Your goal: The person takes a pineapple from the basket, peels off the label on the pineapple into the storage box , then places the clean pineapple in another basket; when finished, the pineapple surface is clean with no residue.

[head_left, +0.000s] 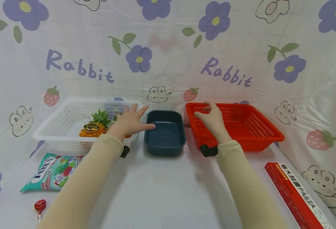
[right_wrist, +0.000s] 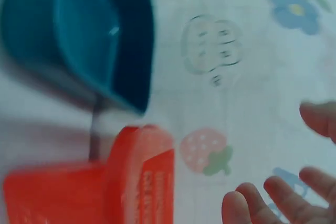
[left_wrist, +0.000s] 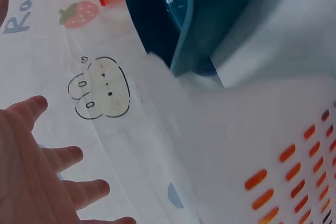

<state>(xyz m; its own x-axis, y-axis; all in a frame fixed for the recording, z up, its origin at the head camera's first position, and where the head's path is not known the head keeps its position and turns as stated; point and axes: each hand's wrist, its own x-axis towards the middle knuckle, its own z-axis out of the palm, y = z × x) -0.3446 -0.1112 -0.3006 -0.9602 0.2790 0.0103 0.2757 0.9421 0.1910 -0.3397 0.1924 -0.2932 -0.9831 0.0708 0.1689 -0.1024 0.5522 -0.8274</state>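
My left hand (head_left: 129, 121) is spread over the right end of a white basket (head_left: 56, 139), its fingers apart and holding nothing. Inside that basket lies a pineapple (head_left: 99, 125), and a second leafy top is partly hidden behind the hand. Over the left part of a red basket (head_left: 239, 143) hangs my right hand (head_left: 213, 120), with relaxed, slightly bent fingers and nothing in them. Between the two baskets stands a dark blue bin (head_left: 165, 149). In the left wrist view, orange shows through the slots of the white basket (left_wrist: 236, 129).
A teal FOX'S candy bag (head_left: 53, 171) lies at the left, partly behind the left sleeve. Closer to me is a red lollipop (head_left: 40, 205). A red pasta box (head_left: 297, 194) lies along the right side. A printed cloth (head_left: 168, 47) hangs behind the baskets.
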